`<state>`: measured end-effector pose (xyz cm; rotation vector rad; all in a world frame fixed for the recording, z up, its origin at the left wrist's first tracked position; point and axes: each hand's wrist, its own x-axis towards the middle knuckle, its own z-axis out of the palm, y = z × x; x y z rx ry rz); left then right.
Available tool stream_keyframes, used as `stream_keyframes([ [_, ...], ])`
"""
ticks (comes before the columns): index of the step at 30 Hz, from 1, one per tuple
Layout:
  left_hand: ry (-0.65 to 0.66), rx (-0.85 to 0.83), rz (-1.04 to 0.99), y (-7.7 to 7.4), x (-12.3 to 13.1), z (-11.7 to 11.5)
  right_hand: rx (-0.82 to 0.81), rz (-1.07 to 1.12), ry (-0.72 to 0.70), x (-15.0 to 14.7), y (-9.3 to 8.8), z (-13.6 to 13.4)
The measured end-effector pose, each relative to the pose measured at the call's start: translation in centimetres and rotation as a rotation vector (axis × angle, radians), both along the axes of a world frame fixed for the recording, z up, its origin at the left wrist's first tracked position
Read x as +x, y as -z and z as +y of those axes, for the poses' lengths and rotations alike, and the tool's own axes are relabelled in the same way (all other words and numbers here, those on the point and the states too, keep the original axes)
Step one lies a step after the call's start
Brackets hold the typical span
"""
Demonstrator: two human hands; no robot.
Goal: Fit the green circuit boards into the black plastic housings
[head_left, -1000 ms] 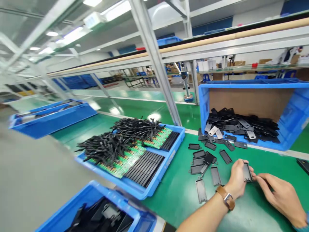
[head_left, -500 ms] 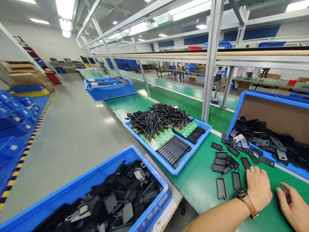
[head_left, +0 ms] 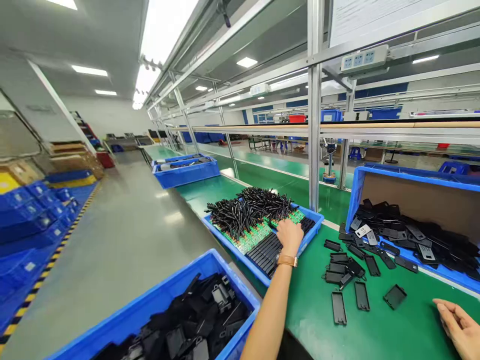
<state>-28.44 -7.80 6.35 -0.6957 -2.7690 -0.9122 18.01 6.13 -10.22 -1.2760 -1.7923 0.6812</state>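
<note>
Above-right of the tray [head_left: 313,234], a sheet [head_left: 375,22] has unreadable print. Your left hand [head_left: 290,236] curls over green boards [head_left: 258,235], hold unseen; right hand [head_left: 459,325], rightward, half-open, empty.

Green circuit boards [head_left: 258,235], lined up flat in two batches inside blue tray [head_left: 317,226]. Black cables [head_left: 236,217] bunched, tangled, along tray's left edge; black strips [head_left: 264,254] side by side toward right edge. Far batch partly covered. Black shell [head_left: 395,297]: shallow, rectangular, hollow side up, askew on counter [head_left: 416,332], well short of its far edge.
</note>
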Motion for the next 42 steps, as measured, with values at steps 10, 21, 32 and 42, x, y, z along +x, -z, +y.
stream_keyframes([
  [10,-0.156,-0.02,-0.098,2.7,-6.0,2.5,-0.229,-0.043,-0.086,-0.9,0.7,-0.1],
  [21,-0.1,0.165,-0.169,3.8,-8.7,1.9,-0.157,-0.049,-0.182,-2.1,-0.1,-1.1],
  [32,0.017,0.654,-0.272,1.1,-5.8,2.0,-0.123,-0.034,-0.167,-2.6,-1.1,-1.7],
  [42,0.625,1.03,-0.726,2.2,14.8,4.2,-0.03,0.233,-0.341,-6.0,-6.0,-6.1],
])
